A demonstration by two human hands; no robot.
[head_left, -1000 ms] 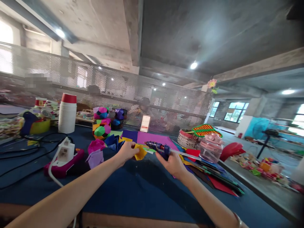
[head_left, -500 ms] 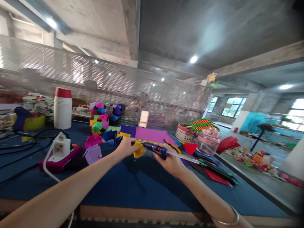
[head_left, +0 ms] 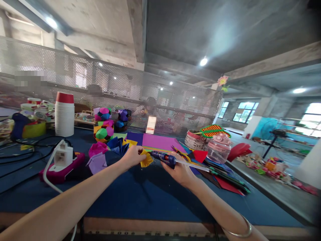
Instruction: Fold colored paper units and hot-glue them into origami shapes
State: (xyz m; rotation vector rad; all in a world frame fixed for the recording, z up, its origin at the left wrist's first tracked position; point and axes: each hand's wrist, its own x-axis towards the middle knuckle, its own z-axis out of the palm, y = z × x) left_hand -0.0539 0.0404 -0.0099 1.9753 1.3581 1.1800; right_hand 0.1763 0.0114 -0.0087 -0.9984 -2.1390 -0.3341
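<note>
Head view: two hands, one glue gun point(head_left: 164, 158), one yellow paper point(head_left: 146, 160).

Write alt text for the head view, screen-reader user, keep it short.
A person's left hand pinches a folded yellow paper piece while the right hand aims a blue glue gun at it, above a blue table. Coloured paper sheets, paper balls and a stack of cups lie behind.

- left hand point(head_left: 132, 156) pinches a folded yellow paper piece point(head_left: 146, 160)
- right hand point(head_left: 178, 171) grips a blue glue gun point(head_left: 163, 156), nozzle at the paper
- both over the blue table point(head_left: 140, 197)
</note>
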